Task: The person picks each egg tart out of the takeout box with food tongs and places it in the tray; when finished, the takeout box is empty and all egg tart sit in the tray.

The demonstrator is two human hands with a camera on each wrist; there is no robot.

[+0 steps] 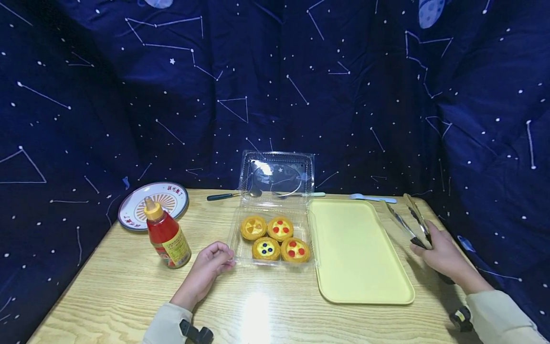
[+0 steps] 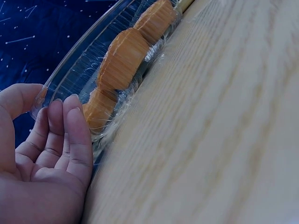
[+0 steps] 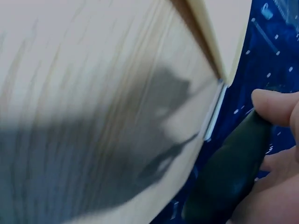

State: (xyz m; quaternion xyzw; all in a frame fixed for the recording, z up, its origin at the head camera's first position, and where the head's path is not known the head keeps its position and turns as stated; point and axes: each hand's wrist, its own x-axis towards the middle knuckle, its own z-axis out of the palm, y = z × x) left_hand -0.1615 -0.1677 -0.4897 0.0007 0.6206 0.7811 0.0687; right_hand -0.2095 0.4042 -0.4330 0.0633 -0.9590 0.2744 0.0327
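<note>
My left hand pinches the near left corner of a clear plastic container, its thumb over the rim and its fingers along the outside wall in the left wrist view. The lid stands raised at the back. Inside sit several egg tarts, topped with red, blue or yellow-orange pieces. Beyond the right edge of a yellow tray, my right hand grips metal tongs by their dark handles. The tongs' arms are spread, tips pointing to the back, with nothing between them.
A red sauce bottle with a yellow cap stands left of the container, before a patterned plate. Along the back lie a dark-handled spoon, a utensil with a pale green handle and a light blue fork. A starry curtain hangs behind.
</note>
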